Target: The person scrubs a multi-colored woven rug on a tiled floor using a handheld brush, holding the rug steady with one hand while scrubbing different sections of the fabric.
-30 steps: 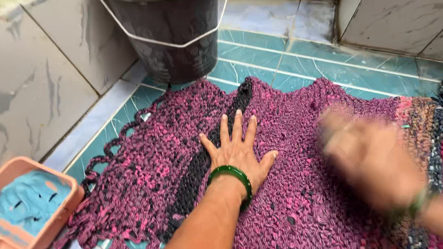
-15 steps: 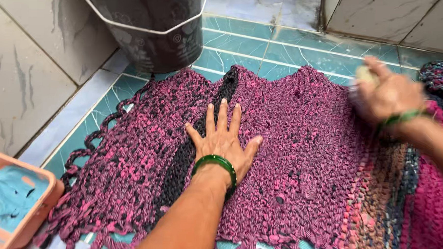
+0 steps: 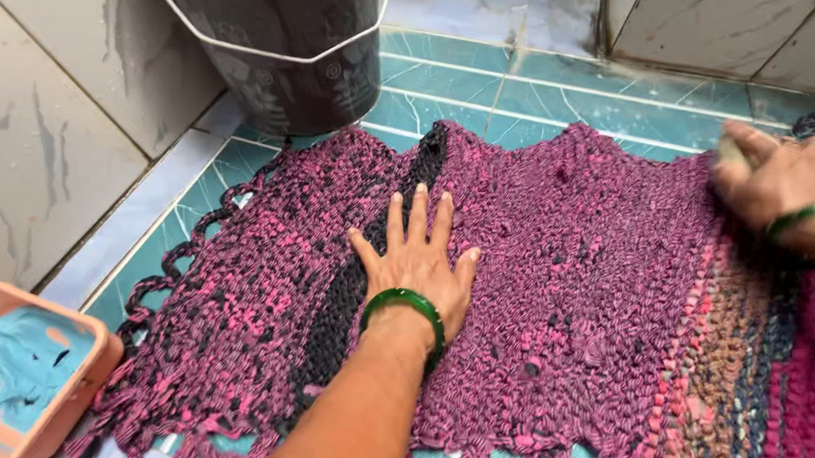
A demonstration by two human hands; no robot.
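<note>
There is only 1 view, the head camera looking down.

The left hand (image 3: 417, 265) lies flat on the purple woven mat (image 3: 550, 288). Its fingers (image 3: 417, 216) are spread wide and hold nothing; they just press the mat down. A green bangle (image 3: 405, 303) sits on that wrist. This hand is in the same spot as 1 second ago, so it is still pinning the mat to the floor.

The right hand (image 3: 775, 183) is what changes. 1 second ago it was a blur over the middle of the mat. Half a second ago it was up at 2 o'clock from the left hand. Now it is at 3 o'clock, by the right edge of the picture, over the stripy part of the mat. Its fingers are curled around something small and pale (image 3: 728, 152), but it is too blurry to tell what. I think it is scrubbing back and forth across the mat, bit by bit.

The mat lies spread on the blue floor tiles (image 3: 557, 90). A dark bucket (image 3: 291, 58) stands at 11 o'clock, touching the mat's far edge. A pink tub (image 3: 77, 384) with something blue inside sits at 8 o'clock, just beside the fringe.
</note>
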